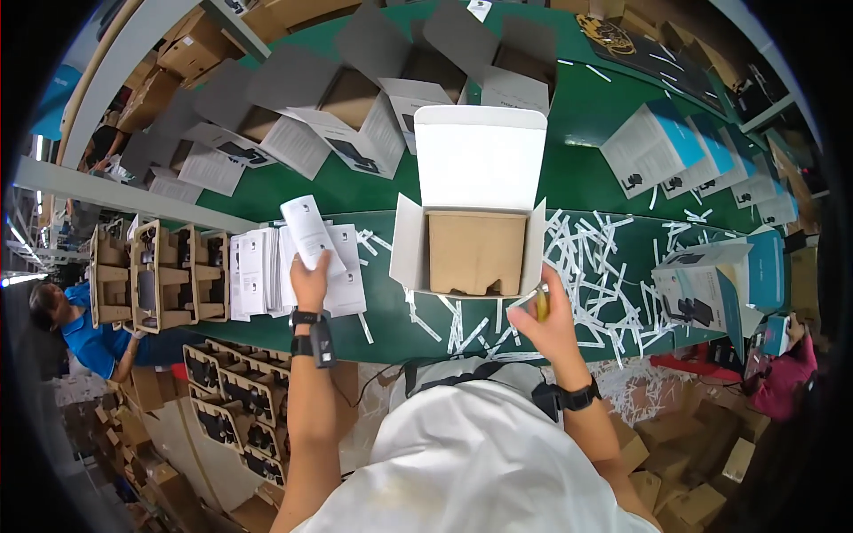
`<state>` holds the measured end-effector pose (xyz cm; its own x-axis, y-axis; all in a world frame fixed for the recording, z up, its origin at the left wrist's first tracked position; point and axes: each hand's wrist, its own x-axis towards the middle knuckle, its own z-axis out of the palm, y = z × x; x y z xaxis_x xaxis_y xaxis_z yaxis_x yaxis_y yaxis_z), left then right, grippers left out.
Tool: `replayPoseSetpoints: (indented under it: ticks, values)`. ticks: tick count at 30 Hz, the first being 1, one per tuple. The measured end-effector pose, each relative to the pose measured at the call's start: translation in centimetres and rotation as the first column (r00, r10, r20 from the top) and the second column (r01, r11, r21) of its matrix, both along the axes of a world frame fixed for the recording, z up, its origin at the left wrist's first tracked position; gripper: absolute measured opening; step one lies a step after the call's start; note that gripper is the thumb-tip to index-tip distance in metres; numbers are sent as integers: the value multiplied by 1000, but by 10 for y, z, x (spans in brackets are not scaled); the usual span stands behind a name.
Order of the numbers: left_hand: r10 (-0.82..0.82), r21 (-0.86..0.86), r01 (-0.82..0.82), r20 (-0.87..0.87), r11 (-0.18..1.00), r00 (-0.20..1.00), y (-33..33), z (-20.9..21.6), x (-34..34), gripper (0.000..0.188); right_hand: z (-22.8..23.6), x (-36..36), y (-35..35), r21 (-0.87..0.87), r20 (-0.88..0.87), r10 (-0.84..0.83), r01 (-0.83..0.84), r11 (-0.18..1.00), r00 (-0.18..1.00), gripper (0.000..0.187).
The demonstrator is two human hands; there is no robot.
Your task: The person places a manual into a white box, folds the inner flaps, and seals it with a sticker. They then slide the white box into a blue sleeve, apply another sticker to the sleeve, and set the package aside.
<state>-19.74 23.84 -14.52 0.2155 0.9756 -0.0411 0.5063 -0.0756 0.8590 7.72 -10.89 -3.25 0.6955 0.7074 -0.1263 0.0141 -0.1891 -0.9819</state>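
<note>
A white booklet (309, 229) is pinched in my left hand (310, 280), its upper part raised over the booklet stacks (254, 266). In front of me an open white box (481, 158) stands with its lid up and side flaps spread. Inside it sits a brown moulded cardboard insert (475, 249). My right hand (553, 322) is at the box's near right corner, curled round a small yellow object (542, 303). Its kind is mostly hidden by the fingers.
White paper strips (591, 266) litter the green table around the box. Several open boxes (351, 133) line the back. Closed blue-and-white boxes (653, 151) stand at right. Brown trays (164, 275) are stacked at left, beside a person in blue (93, 329). Another person (784, 377) works at far right.
</note>
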Motion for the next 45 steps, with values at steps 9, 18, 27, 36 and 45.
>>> replayPoseSetpoints:
  ticks: [9, 18, 27, 36, 45]
  values:
    - [-140, 619, -65, 277, 782, 951, -188, 167, 92, 36, -44, -8, -91, -276, -125, -20, -16, 961, 992, 26]
    - [-380, 723, 205, 87, 660, 921, -163, 130, 121, 73, -10, 1, -68, -305, 43, 87, -70, 950, 995, 19]
    - [-333, 389, 240, 190, 889, 924, -170, 112, 128, 57, 46, 36, 1, 78, 554, 75, -141, 987, 829, 31]
    - [-642, 487, 788, -477, 376, 600, -185, 149, 147, 64, 53, 64, 38, -110, 740, 4, 115, 987, 673, 16]
    - [-645, 485, 790, -475, 376, 599, -187, 150, 147, 64, 51, 70, 39, -162, 741, 16, 155, 975, 672, 15]
